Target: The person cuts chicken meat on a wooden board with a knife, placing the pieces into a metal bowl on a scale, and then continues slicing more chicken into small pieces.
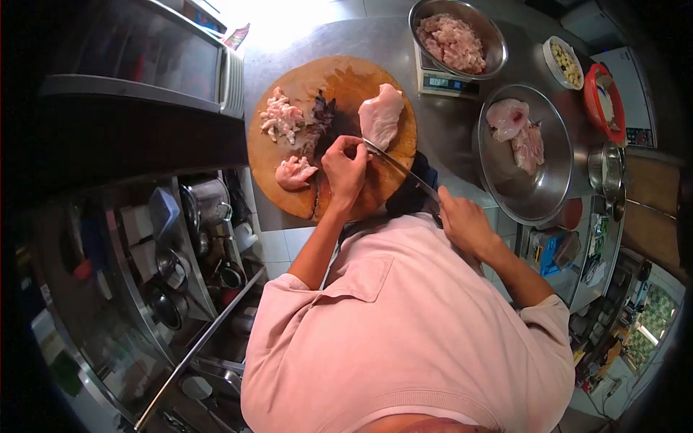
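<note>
Stainless-steel worktop (447,133), scuffed and bright under the light, with pale floor tiles below its front edge. A round wooden chopping board (339,76) lies on it, damp and stained dark near the middle.

On the board: a whole chicken breast (380,115) at the far right side, a heap of cut meat (281,119) at the left, and a smaller pink piece (294,172) near the front edge.

The right hand (465,222) is at the worktop's near edge, fingers wrapped tight round the handle of a knife (401,169). The blade slants up and left across the board, its tip just below the chicken breast. The left hand (346,169) rests on the board at the blade tip, fingers bunched together. I cannot tell whether they pinch anything.

Beyond the board, a digital scale (444,83) carries a steel bowl of minced meat (455,40). To the right, a wide steel basin (530,184) holds two more chicken pieces. A small white dish (563,61) and a red-rimmed tub (605,101) are further right.

To the left is a steel-fronted oven (144,58). Below it, open wire shelves (195,238) are crowded with pots and lids.
</note>
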`<state>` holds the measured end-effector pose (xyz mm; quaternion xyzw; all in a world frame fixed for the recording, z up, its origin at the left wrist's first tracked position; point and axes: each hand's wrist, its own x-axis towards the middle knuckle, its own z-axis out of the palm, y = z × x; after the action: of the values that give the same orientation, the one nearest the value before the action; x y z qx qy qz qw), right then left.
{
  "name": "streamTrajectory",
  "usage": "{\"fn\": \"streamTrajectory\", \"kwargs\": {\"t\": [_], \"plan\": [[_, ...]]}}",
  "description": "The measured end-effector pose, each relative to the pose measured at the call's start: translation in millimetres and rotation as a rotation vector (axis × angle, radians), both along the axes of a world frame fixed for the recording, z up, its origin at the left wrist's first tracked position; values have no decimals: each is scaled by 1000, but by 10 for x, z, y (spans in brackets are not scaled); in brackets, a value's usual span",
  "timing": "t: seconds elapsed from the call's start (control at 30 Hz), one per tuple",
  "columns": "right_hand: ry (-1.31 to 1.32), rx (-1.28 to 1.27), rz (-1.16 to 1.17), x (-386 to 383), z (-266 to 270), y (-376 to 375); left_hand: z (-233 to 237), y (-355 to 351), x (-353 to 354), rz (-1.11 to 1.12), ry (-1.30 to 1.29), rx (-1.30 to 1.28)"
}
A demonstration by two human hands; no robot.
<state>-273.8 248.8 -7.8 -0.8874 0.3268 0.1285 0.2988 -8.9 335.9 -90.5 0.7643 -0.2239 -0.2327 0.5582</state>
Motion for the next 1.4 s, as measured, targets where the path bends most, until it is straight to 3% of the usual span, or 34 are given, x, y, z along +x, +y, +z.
{"fn": "streamTrajectory", "kwargs": {"t": [0.4, 0.5, 0.57, 0.8, 0.87, 1.1, 1.17, 1.4], "plan": [[-170, -102, -6, 1023, -226, -12, 45, 95, -94, -34, -23, 46], [-243, -77, -60, 1008, -115, -35, 144, 143, -40, -23, -27, 115], [-274, -27, -76, 931, -109, -94, -5, 134, 16, -14, -271, 65], [-316, 129, -207, 670, -7, -133, -33, -94, 74, -94, -176, 121], [-339, 134, -224, 620, -2, -111, 70, -149, 64, -125, -193, 254], [-333, 208, -240, 543, 6, -96, 41, -30, 172, -228, -274, 187], [-324, 207, -225, 537, 24, -84, 195, -17, 184, -252, 95, 228], [-326, 202, -165, 516, 2, -53, -175, 49, 203, -181, 345, -64]]}}
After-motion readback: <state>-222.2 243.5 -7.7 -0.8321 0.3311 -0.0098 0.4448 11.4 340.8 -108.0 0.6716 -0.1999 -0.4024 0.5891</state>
